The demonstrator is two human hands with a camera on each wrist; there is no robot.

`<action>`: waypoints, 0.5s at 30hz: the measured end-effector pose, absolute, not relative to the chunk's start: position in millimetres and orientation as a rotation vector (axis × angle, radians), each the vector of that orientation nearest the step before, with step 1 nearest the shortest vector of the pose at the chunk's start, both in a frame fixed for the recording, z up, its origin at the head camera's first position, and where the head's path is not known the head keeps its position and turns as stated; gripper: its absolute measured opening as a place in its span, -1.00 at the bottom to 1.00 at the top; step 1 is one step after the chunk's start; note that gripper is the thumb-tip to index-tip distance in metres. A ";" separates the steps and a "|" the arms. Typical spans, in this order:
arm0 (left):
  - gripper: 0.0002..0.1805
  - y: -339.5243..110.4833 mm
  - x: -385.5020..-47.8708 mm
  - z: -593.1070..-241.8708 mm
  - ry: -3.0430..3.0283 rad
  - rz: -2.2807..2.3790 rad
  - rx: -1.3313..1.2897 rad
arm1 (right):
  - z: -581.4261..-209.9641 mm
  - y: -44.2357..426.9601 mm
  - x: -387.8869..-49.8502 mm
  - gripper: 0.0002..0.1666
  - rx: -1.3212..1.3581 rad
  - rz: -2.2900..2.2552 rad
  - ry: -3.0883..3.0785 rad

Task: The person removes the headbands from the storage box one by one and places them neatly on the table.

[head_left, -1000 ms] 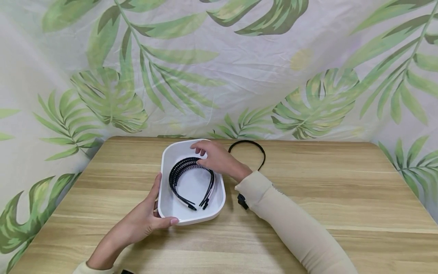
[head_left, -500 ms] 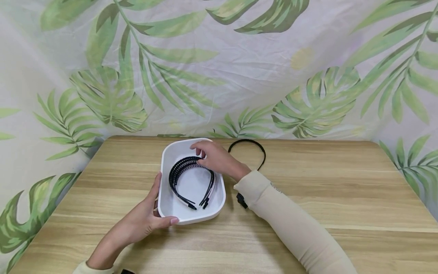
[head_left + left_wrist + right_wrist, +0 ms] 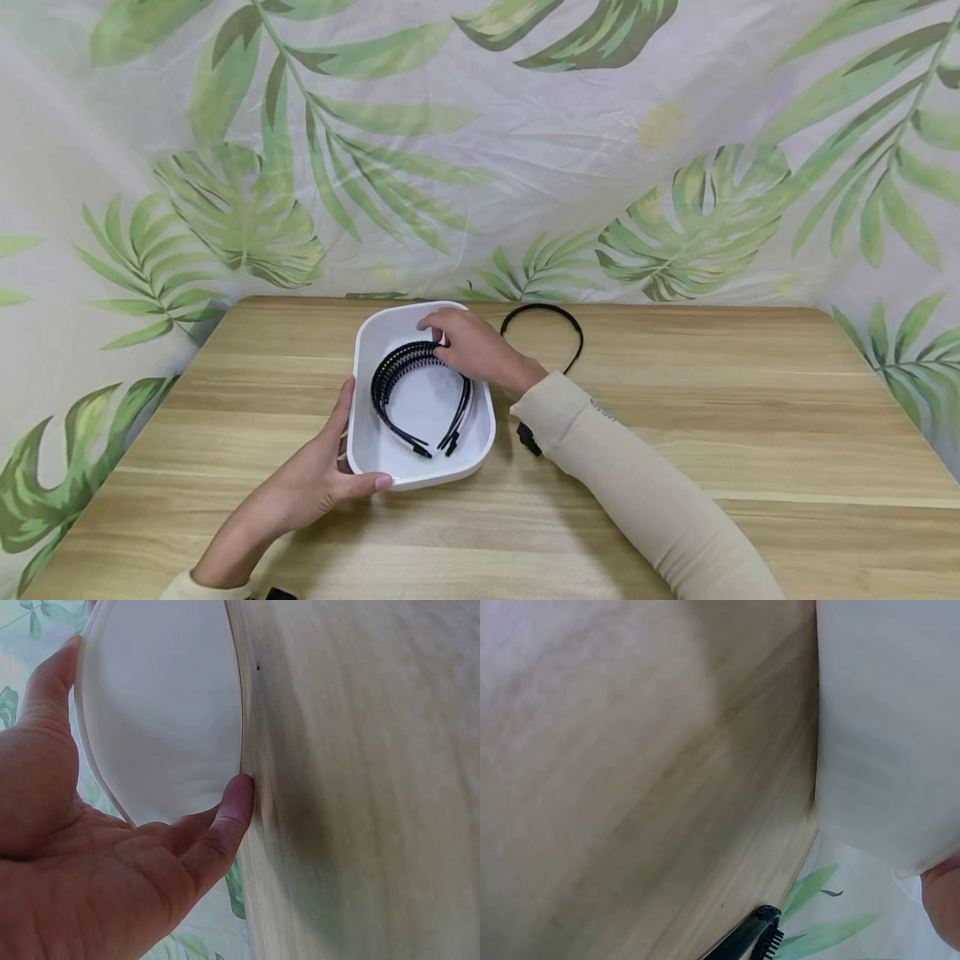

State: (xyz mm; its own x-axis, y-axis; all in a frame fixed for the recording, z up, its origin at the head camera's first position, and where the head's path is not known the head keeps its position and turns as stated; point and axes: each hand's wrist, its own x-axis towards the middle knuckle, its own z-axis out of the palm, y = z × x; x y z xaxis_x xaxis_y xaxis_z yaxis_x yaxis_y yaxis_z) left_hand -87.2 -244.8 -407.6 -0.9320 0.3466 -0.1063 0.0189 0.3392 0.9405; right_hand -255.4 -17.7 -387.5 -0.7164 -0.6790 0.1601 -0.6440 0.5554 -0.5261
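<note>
My left hand [image 3: 311, 479] grips the near-left corner of a white box [image 3: 423, 408], thumb on the near rim, fingers along the side wall. The box sits toward the tabletop's [image 3: 750, 433] far edge, left of its middle. Inside lies a nested bunch of headbands [image 3: 390, 371], black with a paler pinkish one among them, zigzag along the curve, tips toward the near edge. My right hand [image 3: 476, 342] reaches over the right rim, fingers bent at the bunch; whether they hold any, I can't tell. A loose black headband [image 3: 542, 307] lies right of the box, by the far edge. The left wrist view alone shows my fingertip at the box's bottom edge; the right wrist view, the loose headband's small teeth.
</note>
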 end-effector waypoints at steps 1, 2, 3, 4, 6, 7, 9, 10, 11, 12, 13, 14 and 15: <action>0.50 -244.8 -87.3 -407.5 2.314 1.627 0.326 | -387.2 -17.9 -255.2 -0.55 -1.160 -0.869 2.722; 0.50 -244.8 -87.3 -407.4 2.308 1.629 0.322 | -387.0 -18.0 -255.2 -0.57 -1.163 -0.862 2.725; 0.50 -244.9 -87.4 -407.3 2.303 1.630 0.321 | -386.9 -18.1 -255.1 -0.58 -1.163 -0.858 2.727; 0.50 -244.8 -87.4 -407.3 2.300 1.630 0.319 | -386.7 -18.0 -254.9 -0.58 -1.161 -0.856 2.727; 0.50 -244.8 -87.5 -407.1 2.292 1.634 0.316 | -386.4 -17.6 -254.3 -0.59 -1.152 -0.857 2.727; 0.50 -244.8 -87.4 -407.2 2.293 1.631 0.313 | -386.0 -17.4 -254.0 -0.60 -1.147 -0.861 2.724; 0.51 -244.8 -87.3 -407.2 2.291 1.630 0.310 | -386.0 -17.3 -253.9 -0.60 -1.137 -0.872 2.721; 0.51 -244.8 -87.2 -407.2 2.291 1.629 0.309 | -385.8 -17.3 -253.8 -0.59 -1.134 -0.876 2.719; 0.51 -244.8 -87.1 -407.2 2.290 1.627 0.306 | -385.8 -17.2 -253.9 -0.59 -1.133 -0.878 2.717; 0.51 -244.9 -87.0 -407.2 2.291 1.625 0.304 | -385.7 -17.3 -254.0 -0.59 -1.131 -0.881 2.715; 0.51 -244.9 -86.9 -407.2 2.291 1.624 0.302 | -385.5 -17.4 -254.1 -0.59 -1.131 -0.882 2.713; 0.51 -245.0 -86.8 -407.1 2.288 1.625 0.302 | -385.5 -17.3 -254.2 -0.59 -1.129 -0.886 2.711; 0.51 -245.1 -86.8 -407.2 2.288 1.626 0.304 | -385.2 -17.2 -254.0 -0.59 -1.127 -0.890 2.710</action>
State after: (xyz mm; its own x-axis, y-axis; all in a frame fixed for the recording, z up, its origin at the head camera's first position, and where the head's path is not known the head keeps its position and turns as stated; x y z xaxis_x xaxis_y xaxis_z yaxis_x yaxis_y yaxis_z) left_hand -86.8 -245.1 -407.2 -0.9272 0.3504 -0.1324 -0.0098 0.3306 0.9437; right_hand -254.0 -17.2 -385.2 -0.7274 -0.6702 0.1470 -0.6269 0.5621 -0.5395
